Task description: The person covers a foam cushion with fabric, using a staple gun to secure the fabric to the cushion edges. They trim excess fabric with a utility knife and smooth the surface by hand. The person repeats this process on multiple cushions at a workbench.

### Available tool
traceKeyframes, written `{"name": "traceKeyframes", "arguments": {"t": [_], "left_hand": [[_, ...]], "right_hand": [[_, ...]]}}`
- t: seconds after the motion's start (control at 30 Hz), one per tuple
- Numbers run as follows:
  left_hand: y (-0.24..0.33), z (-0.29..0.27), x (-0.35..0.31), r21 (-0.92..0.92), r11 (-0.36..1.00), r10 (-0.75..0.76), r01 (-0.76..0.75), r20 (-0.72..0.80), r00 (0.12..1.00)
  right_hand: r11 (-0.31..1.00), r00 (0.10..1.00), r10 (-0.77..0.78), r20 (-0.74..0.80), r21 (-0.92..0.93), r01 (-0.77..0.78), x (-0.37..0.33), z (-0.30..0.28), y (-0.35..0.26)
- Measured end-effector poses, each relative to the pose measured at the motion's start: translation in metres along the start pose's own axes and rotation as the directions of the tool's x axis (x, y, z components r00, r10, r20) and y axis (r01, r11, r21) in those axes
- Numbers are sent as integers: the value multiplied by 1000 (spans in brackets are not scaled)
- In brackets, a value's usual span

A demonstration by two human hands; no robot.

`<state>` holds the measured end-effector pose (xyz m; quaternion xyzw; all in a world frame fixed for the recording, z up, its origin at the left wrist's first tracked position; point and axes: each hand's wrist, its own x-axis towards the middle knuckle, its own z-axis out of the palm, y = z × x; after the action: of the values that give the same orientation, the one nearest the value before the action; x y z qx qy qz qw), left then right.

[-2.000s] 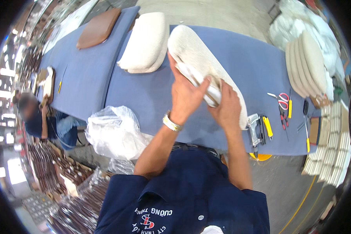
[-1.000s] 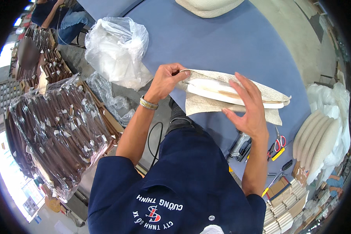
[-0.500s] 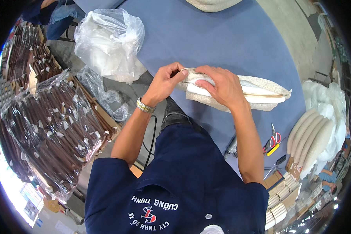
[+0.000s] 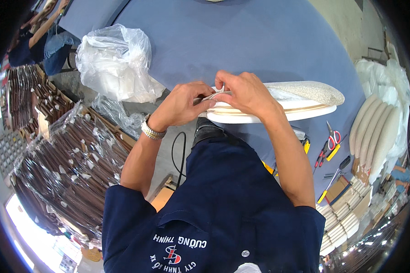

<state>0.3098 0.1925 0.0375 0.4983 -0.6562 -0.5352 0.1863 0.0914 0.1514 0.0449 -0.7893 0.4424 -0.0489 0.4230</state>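
A long padded piece lies across the blue table in front of me. It has white foam (image 4: 278, 117) along its near side, a thin wooden strip (image 4: 300, 110) and a speckled beige fabric cover (image 4: 325, 92) over its far side and right end. At its left end, my left hand (image 4: 182, 103) is closed on the fabric edge, thumb against fingers. My right hand (image 4: 248, 94) pinches the gathered fabric right beside it, its wrist above the piece. The fingertips partly hide the bunched cloth.
Red-handled scissors (image 4: 334, 139), a screwdriver (image 4: 335, 178) and other tools lie at the table's right edge (image 4: 321, 159). Padded beige pieces (image 4: 373, 132) are stacked farther right. A plastic bag (image 4: 116, 63) stands back left; wrapped brown parts (image 4: 68, 173) lie left. Another person's arm (image 4: 43, 34) shows far left.
The fabric flap that hung over the near side no longer covers the foam there. Both hands have come closer together at the left end, and the view has shifted slightly.
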Motion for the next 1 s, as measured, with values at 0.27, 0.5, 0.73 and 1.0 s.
{"name": "traceKeyframes", "arguments": {"t": [0.27,0.5,0.73,1.0], "left_hand": [[-5,1,-7,48,998,-45,47,-33,998],[-19,-3,-2,-194,955,-230,223,-13,973],[-47,15,-19,-353,930,-173,106,-163,971],[-25,20,-6,-246,967,-127,74,-206,970]], "right_hand": [[996,990,-86,-115,16,89,-17,16,-9],[951,679,-213,-703,11,309,-74,9,-10],[732,170,673,-720,617,-289,-266,38,137],[517,322,803,-502,317,-795,-419,149,266]]}}
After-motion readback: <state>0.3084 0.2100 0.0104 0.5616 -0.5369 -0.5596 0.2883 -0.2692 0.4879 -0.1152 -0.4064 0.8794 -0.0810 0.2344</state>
